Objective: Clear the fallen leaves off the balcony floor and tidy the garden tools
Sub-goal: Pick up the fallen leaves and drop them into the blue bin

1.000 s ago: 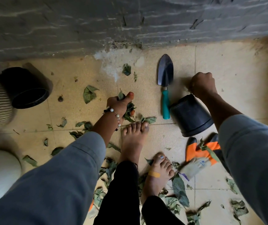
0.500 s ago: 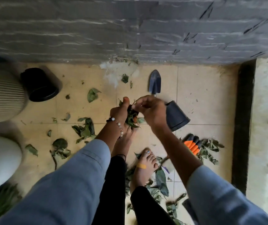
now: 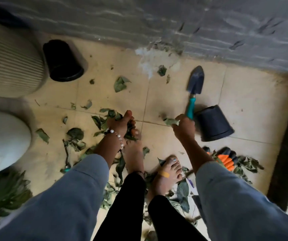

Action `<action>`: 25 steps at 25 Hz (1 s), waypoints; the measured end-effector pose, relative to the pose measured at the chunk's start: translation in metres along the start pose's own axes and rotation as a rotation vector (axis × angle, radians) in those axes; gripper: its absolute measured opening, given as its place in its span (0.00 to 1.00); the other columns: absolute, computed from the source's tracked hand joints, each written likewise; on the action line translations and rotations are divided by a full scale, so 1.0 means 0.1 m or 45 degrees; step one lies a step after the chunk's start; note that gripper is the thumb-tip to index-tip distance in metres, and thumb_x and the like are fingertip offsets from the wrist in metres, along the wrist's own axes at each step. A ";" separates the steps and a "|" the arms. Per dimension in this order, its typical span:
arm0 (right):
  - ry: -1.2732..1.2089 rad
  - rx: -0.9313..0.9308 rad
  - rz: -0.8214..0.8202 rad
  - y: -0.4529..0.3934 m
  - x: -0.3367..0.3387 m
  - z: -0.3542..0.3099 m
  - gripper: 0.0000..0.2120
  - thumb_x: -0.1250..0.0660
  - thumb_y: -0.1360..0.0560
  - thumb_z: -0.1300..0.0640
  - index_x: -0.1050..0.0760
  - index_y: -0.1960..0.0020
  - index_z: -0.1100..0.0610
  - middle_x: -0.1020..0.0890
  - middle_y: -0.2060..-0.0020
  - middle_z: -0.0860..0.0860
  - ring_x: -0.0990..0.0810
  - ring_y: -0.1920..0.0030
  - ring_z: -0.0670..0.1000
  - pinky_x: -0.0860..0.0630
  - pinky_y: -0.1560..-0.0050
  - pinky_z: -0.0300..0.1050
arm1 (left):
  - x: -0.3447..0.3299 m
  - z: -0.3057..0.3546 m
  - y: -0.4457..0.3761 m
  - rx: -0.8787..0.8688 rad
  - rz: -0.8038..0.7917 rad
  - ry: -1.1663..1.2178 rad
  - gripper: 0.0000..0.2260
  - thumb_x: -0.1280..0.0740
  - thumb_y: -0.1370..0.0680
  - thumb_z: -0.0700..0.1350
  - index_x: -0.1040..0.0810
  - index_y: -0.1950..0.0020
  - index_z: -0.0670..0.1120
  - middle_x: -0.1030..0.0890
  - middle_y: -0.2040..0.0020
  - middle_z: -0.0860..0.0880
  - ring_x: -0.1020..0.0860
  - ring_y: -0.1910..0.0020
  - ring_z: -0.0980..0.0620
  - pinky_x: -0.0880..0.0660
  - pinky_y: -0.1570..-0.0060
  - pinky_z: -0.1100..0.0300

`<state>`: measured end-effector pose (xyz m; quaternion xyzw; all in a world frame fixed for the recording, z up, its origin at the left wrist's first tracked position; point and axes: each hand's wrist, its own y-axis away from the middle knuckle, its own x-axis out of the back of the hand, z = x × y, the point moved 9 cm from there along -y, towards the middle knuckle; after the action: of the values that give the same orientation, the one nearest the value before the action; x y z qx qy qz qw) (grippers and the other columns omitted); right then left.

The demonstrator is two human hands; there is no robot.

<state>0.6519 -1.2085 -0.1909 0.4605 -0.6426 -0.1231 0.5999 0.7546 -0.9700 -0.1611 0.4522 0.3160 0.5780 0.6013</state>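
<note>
Dry green leaves lie scattered over the beige tiled floor. My left hand, with a bead bracelet on the wrist, grips a bunch of leaves just above my bare left foot. My right hand pinches a single leaf right beside the teal handle end of the dark trowel, which lies on the floor. Whether the hand touches the handle is unclear. A black pot lies on its side right of that hand. Orange gloves lie behind my right forearm.
A second black pot lies tipped near the grey wall. A ribbed white planter and a white pot stand at the left, with a green plant below them. A dark threshold borders the right side.
My right hand has left the bunch in my left hand and moved right to a leaf by the trowel handle. My left hand keeps its bunch and stays by my foot.
</note>
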 end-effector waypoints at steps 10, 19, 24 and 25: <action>0.072 0.645 0.182 -0.34 -0.26 -0.84 0.09 0.38 0.23 0.65 0.19 0.49 0.61 0.18 0.52 0.58 0.20 0.56 0.55 0.27 0.54 0.43 | 0.28 -0.03 -0.55 -0.069 0.054 0.082 0.15 0.31 0.22 0.47 0.24 0.66 0.41 0.23 0.74 0.48 0.30 0.80 0.50 0.31 0.78 0.64; 0.294 0.496 0.279 -1.34 0.27 -1.74 0.16 0.42 0.21 0.65 0.28 0.35 0.62 0.24 0.43 0.63 0.24 0.45 0.62 0.26 0.46 0.49 | 0.23 0.33 -0.66 -0.065 0.043 0.199 0.13 0.32 0.22 0.44 0.25 0.64 0.41 0.24 0.76 0.49 0.30 0.81 0.52 0.32 0.79 0.65; 0.205 0.585 0.384 -1.20 0.34 -1.62 0.12 0.39 0.24 0.67 0.20 0.44 0.63 0.24 0.45 0.62 0.23 0.47 0.61 0.30 0.50 0.39 | 0.28 0.46 -0.79 -0.075 0.113 0.248 0.12 0.33 0.21 0.45 0.25 0.62 0.40 0.23 0.74 0.49 0.29 0.81 0.53 0.32 0.78 0.65; 0.080 0.532 0.430 -1.15 0.44 -1.52 0.10 0.37 0.24 0.66 0.19 0.46 0.62 0.25 0.44 0.61 0.24 0.46 0.60 0.32 0.50 0.37 | 0.41 0.41 -0.86 -0.136 0.239 0.137 0.10 0.34 0.21 0.45 0.24 0.59 0.40 0.22 0.71 0.48 0.28 0.78 0.52 0.30 0.76 0.63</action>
<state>0.8438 -1.2442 -0.2060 0.4641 -0.7030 0.1282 0.5235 0.8321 -0.9307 -0.2170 0.4154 0.2728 0.6714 0.5499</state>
